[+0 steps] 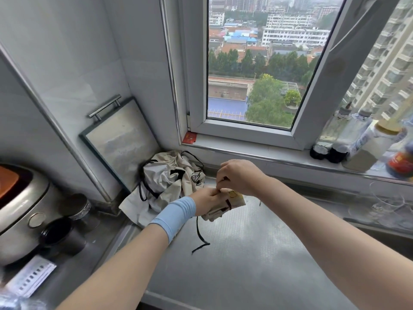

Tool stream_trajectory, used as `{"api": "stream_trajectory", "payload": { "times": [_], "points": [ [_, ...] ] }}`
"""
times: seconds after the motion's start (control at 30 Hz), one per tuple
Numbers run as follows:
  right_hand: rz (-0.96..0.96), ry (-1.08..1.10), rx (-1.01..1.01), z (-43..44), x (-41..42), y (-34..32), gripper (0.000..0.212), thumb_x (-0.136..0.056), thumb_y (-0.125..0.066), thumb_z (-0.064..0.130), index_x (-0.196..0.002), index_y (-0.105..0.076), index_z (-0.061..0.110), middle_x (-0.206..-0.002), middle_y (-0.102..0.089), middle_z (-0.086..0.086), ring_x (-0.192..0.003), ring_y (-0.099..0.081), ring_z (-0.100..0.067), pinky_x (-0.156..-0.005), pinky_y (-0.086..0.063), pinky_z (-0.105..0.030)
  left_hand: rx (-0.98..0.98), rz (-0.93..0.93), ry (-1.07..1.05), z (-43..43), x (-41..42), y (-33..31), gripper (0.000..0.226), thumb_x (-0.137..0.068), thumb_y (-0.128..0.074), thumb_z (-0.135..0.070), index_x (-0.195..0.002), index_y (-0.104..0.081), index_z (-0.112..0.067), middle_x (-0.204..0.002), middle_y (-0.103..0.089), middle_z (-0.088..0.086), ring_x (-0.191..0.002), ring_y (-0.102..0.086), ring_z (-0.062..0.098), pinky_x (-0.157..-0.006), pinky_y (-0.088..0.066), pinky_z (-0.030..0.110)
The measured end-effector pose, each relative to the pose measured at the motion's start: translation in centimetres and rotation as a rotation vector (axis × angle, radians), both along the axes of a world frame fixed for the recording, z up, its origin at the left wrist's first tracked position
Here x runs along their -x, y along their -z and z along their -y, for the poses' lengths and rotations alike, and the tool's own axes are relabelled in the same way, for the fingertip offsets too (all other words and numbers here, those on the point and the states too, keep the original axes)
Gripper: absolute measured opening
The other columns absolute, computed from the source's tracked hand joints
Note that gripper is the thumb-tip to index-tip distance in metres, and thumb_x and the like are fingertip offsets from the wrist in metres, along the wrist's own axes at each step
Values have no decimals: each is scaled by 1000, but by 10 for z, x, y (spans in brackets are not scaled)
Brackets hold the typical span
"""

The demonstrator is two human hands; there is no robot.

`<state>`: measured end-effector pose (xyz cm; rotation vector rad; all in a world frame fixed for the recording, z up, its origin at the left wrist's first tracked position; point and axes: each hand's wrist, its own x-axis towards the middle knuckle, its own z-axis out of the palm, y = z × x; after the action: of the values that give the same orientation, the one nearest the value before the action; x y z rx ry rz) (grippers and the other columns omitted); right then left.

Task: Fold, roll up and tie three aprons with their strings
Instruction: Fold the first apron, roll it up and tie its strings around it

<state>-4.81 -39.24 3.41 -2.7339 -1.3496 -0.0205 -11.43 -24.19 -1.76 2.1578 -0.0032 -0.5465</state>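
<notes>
From the head camera, a person stands at a steel counter [245,253] below a window [252,63], both forearms reaching forward. The left hand [206,199], with a light blue wristband [173,214] on that wrist, curls its fingers round a rolled apron [225,204] and holds it just above the counter's ribbed surface. The roll is cream cloth with a yellow patch near its right end and a dark band across it. The right hand [240,176] sits directly above the roll, its fingers bent together and pinching a black string [200,233] at the top of the bundle. The string's long free end drops below the left hand and lies kinked on the counter; a second short end hangs just right of the roll. Behind the hands, in the corner under the sill, a crumpled pile of aprons [169,177] of pale cloth with black strings lies loose, touching a framed board [120,142] with a metal handle that leans against the wall. At the left edge stand a rice cooker [17,209] and a black cup [58,233]. Several bottles [357,135] stand on the sill at the right, blurred.
</notes>
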Motion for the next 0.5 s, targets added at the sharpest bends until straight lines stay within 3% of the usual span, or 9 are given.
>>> {"api": "stream_trajectory", "payload": {
  "times": [0.07,0.13,0.2,0.27,0.33,0.37,0.5],
  "points": [
    [46,163,-116,3,-5,13,25,-87,-65,47,-109,-70,36,-113,-57,8,-116,-49,-19,-94,-36,-33,128,-36,-95,-4,-1,10,46,-93,-42,-61,-105,-62,-22,-91,-71,13,-79,-67,30,-67,-53,35],
    [-95,496,-426,3,-2,27,48,-91,-61,45,-136,-56,28,-139,-46,-1,-134,-34,-23,-113,-28,-42,382,-136,-245,-4,0,14,51,-95,-43,-57,-110,-61,-12,-97,-71,18,-82,-68,31,-69,-55,37],
    [-456,774,-863,-2,9,46,53,-96,-48,35,-145,-45,15,-147,-41,-8,-139,-31,-23,-118,-24,-42,598,-186,-406,1,0,10,51,-99,-40,-49,-108,-61,-4,-95,-71,18,-79,-67,30,-64,-54,34],
    [-938,785,-1091,-5,22,65,50,-89,-46,34,-132,-58,12,-134,-55,-11,-129,-44,-25,-114,-28,-44,676,-184,-497,6,0,7,49,-102,-35,-45,-103,-62,-5,-85,-72,11,-74,-67,25,-62,-52,32],
    [-1369,642,-1097,-5,37,77,45,-82,-41,33,-109,-68,10,-106,-68,-11,-103,-56,-26,-101,-34,-41,682,-150,-568,9,0,8,49,-101,-36,-47,-101,-65,-7,-80,-73,7,-73,-68,23,-69,-53,34],
    [-1522,592,-1074,-4,45,79,48,-81,-36,30,-110,-67,8,-103,-70,-11,-97,-59,-24,-98,-34,-38,705,-143,-607,10,-1,9,50,-101,-36,-48,-99,-66,-8,-81,-74,7,-73,-68,23,-71,-54,35],
    [-1702,371,-765,6,53,83,58,-75,-42,33,-126,-63,16,-129,-64,-17,-125,-57,-31,-113,-18,-42,751,-107,-666,11,-4,9,55,-100,-33,-51,-92,-69,-10,-83,-74,7,-68,-67,21,-66,-56,33]
  ]
}}
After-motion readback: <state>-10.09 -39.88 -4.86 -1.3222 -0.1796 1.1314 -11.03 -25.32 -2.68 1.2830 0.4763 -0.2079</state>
